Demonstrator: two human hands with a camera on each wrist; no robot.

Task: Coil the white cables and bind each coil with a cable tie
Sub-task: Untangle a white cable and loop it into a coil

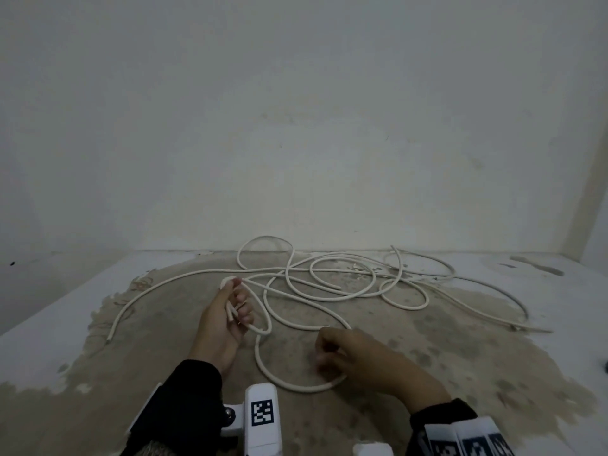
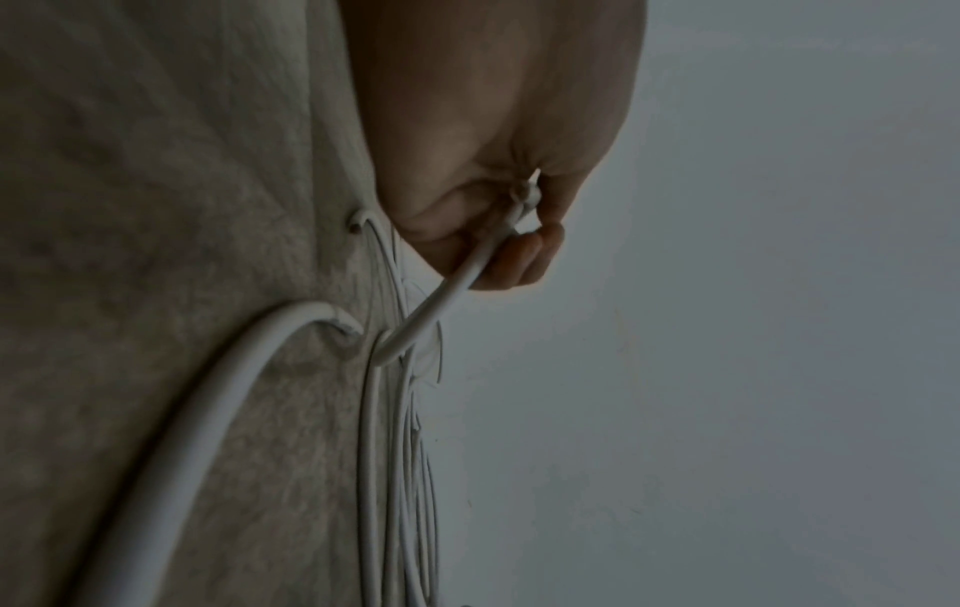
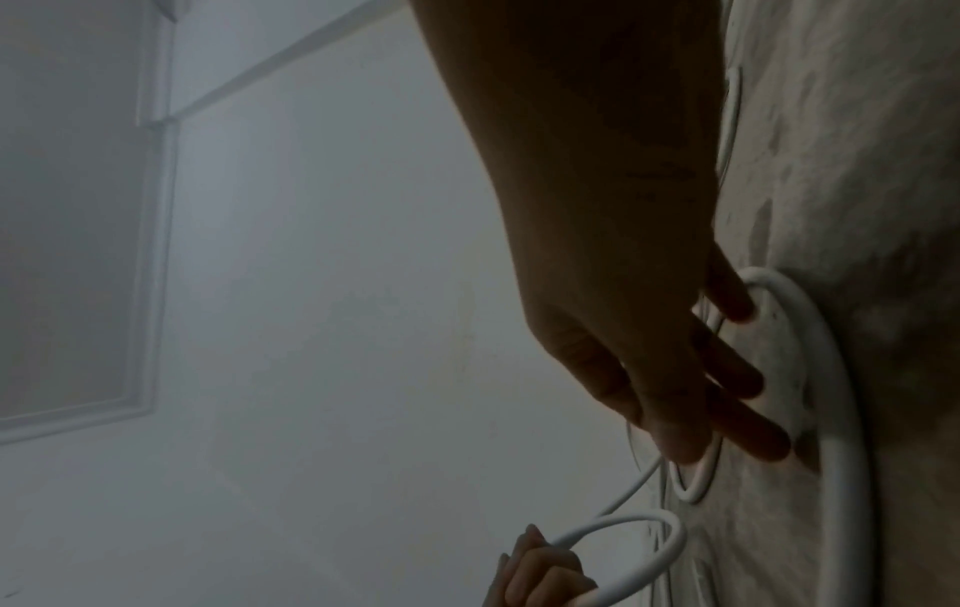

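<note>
A long white cable (image 1: 306, 390) lies in loose tangled loops on the floor, reaching back to the wall. My left hand (image 1: 235, 311) is raised palm-up over it. It grips a small loop of the cable (image 2: 446, 295), with thin white strips across the palm. A small white end pokes out of the left hand's fist (image 2: 524, 197). My right hand (image 1: 329, 353) is low over the nearest loop, palm down. Its fingertips (image 3: 748, 386) are stretched out onto the floor inside the cable's curve (image 3: 841, 410) and hold nothing. The left hand (image 3: 540, 575) with its loop shows in the right wrist view.
The floor (image 1: 164, 373) is a worn brownish patch with white painted margins. A plain wall (image 1: 296, 126) stands close behind the tangle. A grey smear (image 1: 536, 268) marks the far right floor, and a small dark object (image 1: 606, 366) sits at the right edge.
</note>
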